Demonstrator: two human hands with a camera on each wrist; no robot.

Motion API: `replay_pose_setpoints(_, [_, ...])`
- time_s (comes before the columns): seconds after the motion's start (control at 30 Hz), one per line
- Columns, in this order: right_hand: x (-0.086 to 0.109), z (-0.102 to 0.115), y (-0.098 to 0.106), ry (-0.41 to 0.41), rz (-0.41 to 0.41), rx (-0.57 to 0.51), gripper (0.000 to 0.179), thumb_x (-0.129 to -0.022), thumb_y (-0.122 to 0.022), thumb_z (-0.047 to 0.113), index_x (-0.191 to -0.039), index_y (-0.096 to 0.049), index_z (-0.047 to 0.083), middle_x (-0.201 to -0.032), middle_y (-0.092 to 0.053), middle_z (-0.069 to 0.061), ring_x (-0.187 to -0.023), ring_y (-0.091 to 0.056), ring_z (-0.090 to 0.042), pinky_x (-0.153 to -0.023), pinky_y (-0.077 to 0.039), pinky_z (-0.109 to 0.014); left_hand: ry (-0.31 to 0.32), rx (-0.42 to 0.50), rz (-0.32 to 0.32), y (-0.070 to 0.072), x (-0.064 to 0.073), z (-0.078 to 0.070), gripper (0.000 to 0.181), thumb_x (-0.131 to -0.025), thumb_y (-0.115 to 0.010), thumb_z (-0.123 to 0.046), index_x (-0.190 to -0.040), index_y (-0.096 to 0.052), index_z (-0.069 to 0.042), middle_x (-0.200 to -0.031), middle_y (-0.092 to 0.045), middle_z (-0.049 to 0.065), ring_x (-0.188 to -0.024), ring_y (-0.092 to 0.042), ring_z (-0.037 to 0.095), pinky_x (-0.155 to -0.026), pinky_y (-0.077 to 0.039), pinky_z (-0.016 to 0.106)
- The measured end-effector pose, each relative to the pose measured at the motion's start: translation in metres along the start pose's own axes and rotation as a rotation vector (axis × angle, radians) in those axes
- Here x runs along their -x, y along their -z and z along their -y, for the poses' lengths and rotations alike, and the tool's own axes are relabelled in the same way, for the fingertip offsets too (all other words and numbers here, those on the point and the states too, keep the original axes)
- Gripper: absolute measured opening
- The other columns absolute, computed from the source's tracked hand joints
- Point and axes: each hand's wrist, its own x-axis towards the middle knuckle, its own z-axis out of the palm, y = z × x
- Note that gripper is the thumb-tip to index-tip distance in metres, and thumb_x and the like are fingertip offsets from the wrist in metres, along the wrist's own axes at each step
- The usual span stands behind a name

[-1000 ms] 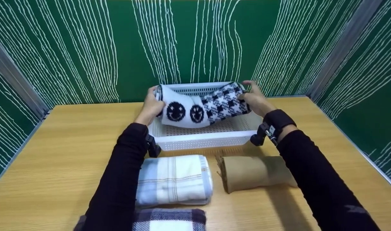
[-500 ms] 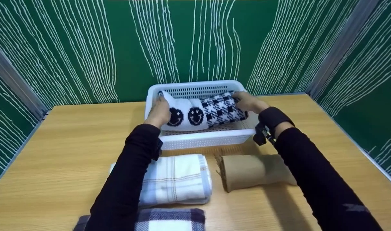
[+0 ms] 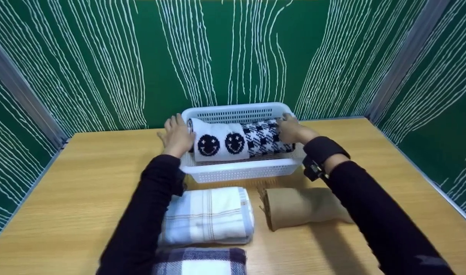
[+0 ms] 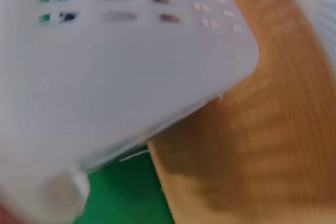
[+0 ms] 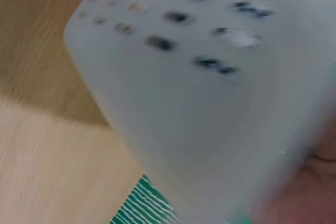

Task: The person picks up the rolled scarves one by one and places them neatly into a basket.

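Observation:
A rolled black-and-white knit scarf (image 3: 222, 143), with smiley faces on one half and houndstooth on the other, lies lengthwise inside a white perforated basket (image 3: 244, 167). My left hand (image 3: 176, 135) is at the basket's left rim, fingers spread and pointing away, by the scarf's left end. Over the right end of the scarf is my right hand (image 3: 292, 130), its fingers reaching down inside the rim; whether they grip the knit I cannot tell. Both wrist views are filled by the basket's outer wall (image 4: 131, 66), with a blurred bit of the right hand (image 5: 299, 198) in the right one.
In front of the basket lie a folded blue-and-white plaid cloth (image 3: 214, 215) and a rolled tan scarf (image 3: 301, 208) with fringe. A dark purple-and-white checked cloth (image 3: 204, 261) is at the near edge. Green white-streaked walls (image 3: 248, 49) enclose the wooden table (image 3: 84, 191).
The scarf has come down from above the basket and now lies in it. My left hand has let go of its left end and moved outward to the rim; the right hand remains over the other end.

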Motion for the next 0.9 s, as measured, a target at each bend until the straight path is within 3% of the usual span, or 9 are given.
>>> replay_pose_setpoints(0.13, [0.034, 0.011, 0.007, 0.173, -0.182, -0.152, 0.064, -0.075, -0.041, -0.015, -0.138, -0.031, -0.015, -0.143, -0.017, -0.04, -0.131, -0.017, -0.055, -0.108, -0.016, -0.062, -0.025, 0.106, -0.026, 0.032, 0.03, 0.02, 0.072, -0.099, -0.048, -0.028, -0.15, -0.009, 0.006, -0.154, -0.013, 0.025, -0.141, -0.008, 0.038, -0.109, -0.011, 0.06])
replay_pose_setpoints(0.23, [0.064, 0.021, 0.012, 0.316, -0.296, -0.257, 0.058, -0.079, -0.043, -0.014, -0.136, -0.035, -0.015, -0.138, -0.031, -0.038, -0.128, -0.025, -0.051, -0.107, -0.017, -0.061, -0.095, 0.147, -0.059, 0.06, 0.06, 0.035, 0.07, -0.099, -0.047, -0.026, -0.149, -0.011, 0.007, -0.153, -0.016, 0.027, -0.139, -0.012, 0.04, -0.11, -0.017, 0.055])
replay_pose_setpoints(0.33, [0.102, 0.036, 0.008, 0.401, -0.337, -0.412, 0.046, -0.087, -0.048, -0.01, -0.132, -0.04, -0.013, -0.133, -0.042, -0.032, -0.124, -0.036, -0.044, -0.106, -0.024, -0.056, -0.143, 0.184, -0.04, 0.083, 0.099, 0.053, 0.072, -0.1, -0.047, -0.028, -0.149, -0.008, 0.006, -0.153, -0.013, 0.027, -0.14, -0.009, 0.042, -0.11, -0.017, 0.055])
replay_pose_setpoints(0.47, [0.158, 0.056, -0.014, 0.379, -0.233, -0.707, 0.035, -0.092, -0.049, -0.007, -0.126, -0.045, -0.011, -0.126, -0.05, -0.024, -0.115, -0.048, -0.032, -0.099, -0.041, -0.038, -0.132, 0.236, 0.033, 0.093, 0.158, 0.08, 0.075, -0.101, -0.044, -0.034, -0.15, -0.002, 0.005, -0.154, -0.009, 0.028, -0.14, -0.006, 0.043, -0.11, -0.013, 0.058])
replay_pose_setpoints(0.53, [0.181, 0.061, -0.029, 0.354, -0.135, -0.83, 0.032, -0.093, -0.049, -0.005, -0.124, -0.045, -0.012, -0.121, -0.053, -0.023, -0.109, -0.053, -0.029, -0.094, -0.046, -0.031, -0.11, 0.245, 0.062, 0.091, 0.185, 0.094, 0.076, -0.101, -0.044, -0.035, -0.149, -0.002, 0.007, -0.152, -0.01, 0.031, -0.139, -0.008, 0.046, -0.109, -0.012, 0.059])
replay_pose_setpoints(0.63, [0.211, 0.065, -0.052, 0.291, 0.033, -0.95, 0.034, -0.096, -0.049, 0.003, -0.125, -0.044, -0.014, -0.118, -0.055, -0.024, -0.107, -0.056, -0.028, -0.092, -0.048, -0.03, -0.045, 0.247, 0.135, 0.084, 0.223, 0.115, 0.081, -0.101, -0.041, -0.042, -0.147, -0.001, 0.011, -0.149, -0.014, 0.036, -0.135, -0.015, 0.05, -0.107, -0.016, 0.062])
replay_pose_setpoints(0.77, [0.235, 0.068, -0.079, 0.19, 0.218, -1.1, 0.045, -0.096, -0.052, 0.01, -0.13, -0.038, -0.016, -0.118, -0.056, -0.023, -0.103, -0.057, -0.026, -0.09, -0.049, -0.036, 0.076, 0.222, 0.28, 0.072, 0.259, 0.143, 0.091, -0.099, -0.032, -0.056, -0.144, 0.0, 0.016, -0.144, -0.017, 0.042, -0.131, -0.021, 0.055, -0.104, -0.02, 0.065])
replay_pose_setpoints(0.9, [0.247, 0.073, -0.103, 0.073, 0.338, -1.251, 0.053, -0.096, -0.052, 0.016, -0.136, -0.03, -0.012, -0.12, -0.052, -0.019, -0.1, -0.056, -0.023, -0.089, -0.049, -0.041, 0.19, 0.27, 0.376, 0.055, 0.278, 0.16, 0.089, -0.099, -0.024, -0.057, -0.143, -0.007, 0.018, -0.141, -0.021, 0.043, -0.128, -0.024, 0.056, -0.102, -0.025, 0.065])
